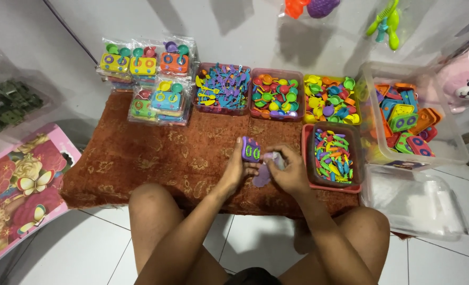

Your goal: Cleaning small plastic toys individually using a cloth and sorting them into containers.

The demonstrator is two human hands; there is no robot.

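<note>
My left hand (236,169) clasps a purple toy stove (251,150) by its edges; my right hand (290,171) pinches a small purple piece (272,158) beside it. Both look light, rigid, smooth plastic. Bins (331,157) sit just beyond my right grip.

Toy packs (147,79): clear bags at 11 o'clock on the rug, stacked in two rows, holding yellow, orange and blue toy stoves with green and purple cups
Clear bags (411,198): flat pile at 4 o'clock, inside a clear tub
Army pack (7,103): clear blister at 9 o'clock, dark green pieces inside
Pink box (18,190): flat at 8 o'clock, gold flowers and butterflies
</note>
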